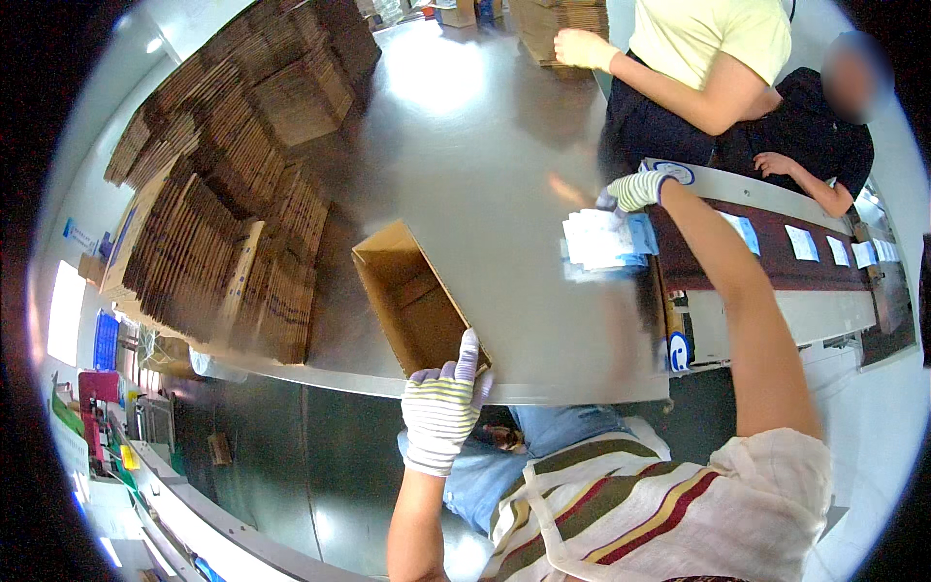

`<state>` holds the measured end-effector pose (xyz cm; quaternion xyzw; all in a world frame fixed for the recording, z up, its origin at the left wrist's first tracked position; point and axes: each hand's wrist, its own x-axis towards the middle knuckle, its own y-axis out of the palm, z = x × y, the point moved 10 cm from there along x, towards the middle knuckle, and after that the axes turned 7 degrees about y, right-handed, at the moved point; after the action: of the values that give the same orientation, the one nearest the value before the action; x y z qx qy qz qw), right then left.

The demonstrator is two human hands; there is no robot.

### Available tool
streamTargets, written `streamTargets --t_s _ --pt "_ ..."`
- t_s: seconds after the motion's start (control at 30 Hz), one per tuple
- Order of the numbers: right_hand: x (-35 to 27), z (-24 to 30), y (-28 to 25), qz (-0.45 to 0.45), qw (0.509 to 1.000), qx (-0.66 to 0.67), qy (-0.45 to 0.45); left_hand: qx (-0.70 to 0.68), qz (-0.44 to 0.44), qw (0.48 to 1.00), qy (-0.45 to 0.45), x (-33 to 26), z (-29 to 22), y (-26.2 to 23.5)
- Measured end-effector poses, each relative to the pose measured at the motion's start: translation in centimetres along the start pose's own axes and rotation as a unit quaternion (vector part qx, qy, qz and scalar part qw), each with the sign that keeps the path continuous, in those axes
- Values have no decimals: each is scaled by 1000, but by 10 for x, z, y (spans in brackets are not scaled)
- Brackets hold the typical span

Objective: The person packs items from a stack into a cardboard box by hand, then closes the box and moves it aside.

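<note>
My left hand [441, 412], in a striped knit glove, is closed on the near end of an open cardboard box [402, 281]. The box stands on the metal table near its front edge, and no contents show inside. To the right, my right hand [638, 191], gloved the same way, reaches to the far edge of a pile of white and blue packets [601, 241]. Its fingers bend down onto the packets; the thumb is hidden. The pile lies where the table meets a conveyor [776, 242], on whose dark belt several similar packets sit in a row.
Flattened cardboard boxes [194, 252] stand stacked along the table's left side. Another cardboard stack [558, 29] is at the far end of the metal table [485, 145]. Across the conveyor are a person in a yellow shirt [713, 48] and another in black [810, 126].
</note>
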<state>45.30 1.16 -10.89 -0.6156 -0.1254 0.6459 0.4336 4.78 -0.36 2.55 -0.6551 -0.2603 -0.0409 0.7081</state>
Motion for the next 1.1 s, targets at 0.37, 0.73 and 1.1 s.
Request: streamTargets --t_s 0.37,0.73,1.1 --pt "-78 176 104 -172 957 -233 -14 15 -2 1000 2 -2 1 5" --pt "-100 161 140 -243 841 413 -250 18 -20 1000 -1 -3 3 0" --pt "-165 281 -10 -489 695 335 -407 39 36 998 16 -4 -1 15"
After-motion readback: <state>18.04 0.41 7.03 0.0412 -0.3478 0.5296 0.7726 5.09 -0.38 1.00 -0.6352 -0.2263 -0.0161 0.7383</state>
